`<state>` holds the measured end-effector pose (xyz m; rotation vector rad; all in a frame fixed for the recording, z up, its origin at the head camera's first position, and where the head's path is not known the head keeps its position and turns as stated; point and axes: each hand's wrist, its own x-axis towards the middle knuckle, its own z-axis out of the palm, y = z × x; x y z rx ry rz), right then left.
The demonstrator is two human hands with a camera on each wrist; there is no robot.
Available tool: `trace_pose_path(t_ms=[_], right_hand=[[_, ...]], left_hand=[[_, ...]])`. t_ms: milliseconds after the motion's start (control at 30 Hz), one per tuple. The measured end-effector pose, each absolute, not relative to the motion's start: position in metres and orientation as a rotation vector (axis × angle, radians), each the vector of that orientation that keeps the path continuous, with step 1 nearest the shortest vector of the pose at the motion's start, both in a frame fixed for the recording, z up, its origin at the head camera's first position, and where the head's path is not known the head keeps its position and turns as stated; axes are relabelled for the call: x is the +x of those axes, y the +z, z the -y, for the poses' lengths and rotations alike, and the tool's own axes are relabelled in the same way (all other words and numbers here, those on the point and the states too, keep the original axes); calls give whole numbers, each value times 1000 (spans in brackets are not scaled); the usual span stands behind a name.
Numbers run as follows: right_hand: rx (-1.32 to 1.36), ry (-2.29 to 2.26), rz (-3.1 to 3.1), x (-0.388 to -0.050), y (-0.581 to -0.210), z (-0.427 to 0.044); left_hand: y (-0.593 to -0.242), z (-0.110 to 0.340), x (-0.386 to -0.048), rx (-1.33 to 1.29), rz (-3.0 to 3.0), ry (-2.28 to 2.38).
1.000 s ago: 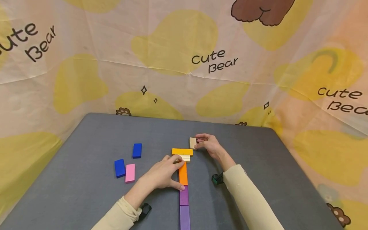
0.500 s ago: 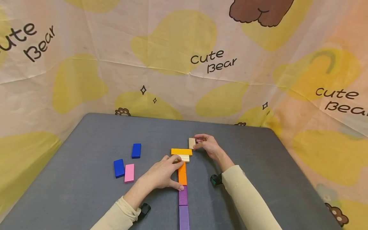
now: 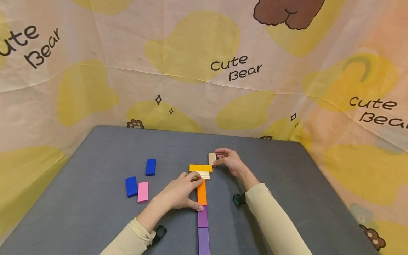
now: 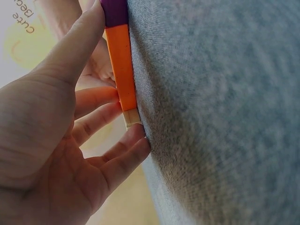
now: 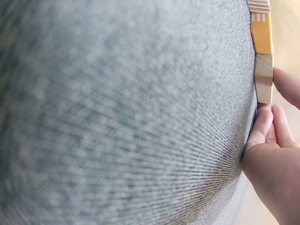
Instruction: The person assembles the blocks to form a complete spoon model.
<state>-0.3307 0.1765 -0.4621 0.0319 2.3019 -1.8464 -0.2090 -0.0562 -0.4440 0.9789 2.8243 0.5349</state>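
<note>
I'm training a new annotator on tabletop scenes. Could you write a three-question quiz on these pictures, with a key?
1. Count: How many blue blocks lie on the table?
2. Multiple choice: Which block is nearest the right hand? a) pink b) pale wood c) purple
3. True or false: In the head view, the yellow block lies crosswise to the orange block.

Key:
1. Two.
2. b, the pale wood block, right beside the thumb.
3. True; their long sides run in different directions.
</note>
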Motion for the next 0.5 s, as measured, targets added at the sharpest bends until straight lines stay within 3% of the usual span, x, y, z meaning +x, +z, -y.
trace_pose_path(t_ms=[500], right_hand=[[22,-1847,-2291,-331,-462,-178]], left_hand=[[-443,55,-209,979,-2823,530]])
